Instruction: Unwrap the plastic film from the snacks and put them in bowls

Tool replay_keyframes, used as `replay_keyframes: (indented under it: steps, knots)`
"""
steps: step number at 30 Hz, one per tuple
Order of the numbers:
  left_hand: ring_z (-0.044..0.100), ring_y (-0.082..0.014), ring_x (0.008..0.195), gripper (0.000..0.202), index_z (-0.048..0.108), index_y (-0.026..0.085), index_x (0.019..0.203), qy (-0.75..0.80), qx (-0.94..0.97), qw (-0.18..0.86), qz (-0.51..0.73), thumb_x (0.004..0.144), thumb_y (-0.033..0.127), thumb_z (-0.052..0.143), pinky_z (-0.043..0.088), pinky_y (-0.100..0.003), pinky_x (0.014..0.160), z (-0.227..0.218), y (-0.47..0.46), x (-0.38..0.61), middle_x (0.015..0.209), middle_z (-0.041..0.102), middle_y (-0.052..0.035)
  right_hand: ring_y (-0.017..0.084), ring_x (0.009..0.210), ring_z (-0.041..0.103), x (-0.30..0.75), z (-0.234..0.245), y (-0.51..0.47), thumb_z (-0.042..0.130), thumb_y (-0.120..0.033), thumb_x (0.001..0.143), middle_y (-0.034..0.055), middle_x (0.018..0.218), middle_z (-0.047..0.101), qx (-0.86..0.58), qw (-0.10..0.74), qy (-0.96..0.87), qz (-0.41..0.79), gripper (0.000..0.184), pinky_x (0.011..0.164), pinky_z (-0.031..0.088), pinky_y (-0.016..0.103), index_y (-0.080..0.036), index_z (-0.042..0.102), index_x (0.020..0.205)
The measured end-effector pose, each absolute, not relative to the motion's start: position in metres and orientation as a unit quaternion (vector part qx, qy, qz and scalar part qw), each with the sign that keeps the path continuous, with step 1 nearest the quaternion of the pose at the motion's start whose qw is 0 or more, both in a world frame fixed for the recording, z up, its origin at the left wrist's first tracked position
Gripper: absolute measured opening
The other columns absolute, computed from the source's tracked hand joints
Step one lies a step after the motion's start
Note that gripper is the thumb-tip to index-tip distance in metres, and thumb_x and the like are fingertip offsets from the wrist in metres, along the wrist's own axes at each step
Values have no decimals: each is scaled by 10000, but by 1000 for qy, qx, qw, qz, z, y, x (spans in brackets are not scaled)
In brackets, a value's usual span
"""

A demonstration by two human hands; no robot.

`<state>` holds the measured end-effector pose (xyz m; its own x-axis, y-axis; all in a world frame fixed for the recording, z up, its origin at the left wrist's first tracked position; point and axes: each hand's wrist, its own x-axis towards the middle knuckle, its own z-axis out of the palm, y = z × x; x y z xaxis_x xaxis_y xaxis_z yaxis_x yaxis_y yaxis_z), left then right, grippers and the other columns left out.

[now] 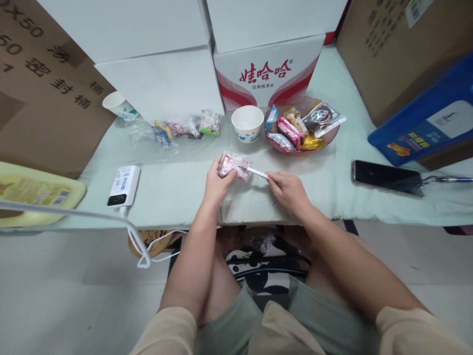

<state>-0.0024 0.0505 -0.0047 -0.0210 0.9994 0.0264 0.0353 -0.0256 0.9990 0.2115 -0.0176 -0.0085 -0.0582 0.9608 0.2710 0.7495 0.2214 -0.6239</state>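
Near the front of the table, my left hand (218,182) is closed around a small snack packet (232,165) in clear, red-printed wrapping. My right hand (286,190) grips a slim white knife (257,172), whose thin tip meets the packet's right side. Just behind stands a white paper cup (247,123) with a blue pattern, upright. To its right, a reddish see-through bowl (295,152) is heaped with wrapped snacks (291,132). Left of the cup lie several packets and clear wrappers (185,128), with a green-edged packet (210,123) closest to it.
White boxes (266,74) line the back, with cardboard cartons (391,44) at both sides. A second paper cup (120,106) is tipped over. A cabled power bank (125,182) and yellow jug (40,192) lie left; a phone (386,176) and blue container (424,118) are right.
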Motion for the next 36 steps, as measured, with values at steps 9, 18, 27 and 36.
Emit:
replay_keyframes:
  steps: [9,18,27,36]
  knots:
    - [680,-116,733,499,629,220,1104,502,330,594,535,646,254,825,586,-241,720,12,48,-8,962,709,-15,288,948,664,244,-9,-16,503,-311,935,105,1029,756,-687,294,-655,110,300,799,486,395,-224,760,1063]
    - [723,-236,865,618,629,246,1272,465,413,688,375,859,689,507,586,-328,658,9,35,13,1205,697,-123,301,1187,620,221,-8,-17,572,-302,868,123,1282,678,-517,420,-725,177,424,1029,487,485,-225,616,1283]
    - [530,-281,1309,647,546,254,1260,465,603,504,409,656,348,762,510,-397,1004,2,40,3,1450,502,-118,279,1146,634,211,-15,-14,627,-329,885,152,1266,646,-521,450,-703,178,356,954,534,444,-205,624,1218]
    - [547,-136,622,329,541,201,751,570,576,477,339,794,496,680,439,-267,612,11,32,10,682,569,13,212,989,672,192,-8,-47,520,-149,917,84,1074,740,-410,355,-833,109,169,878,473,361,-218,664,972]
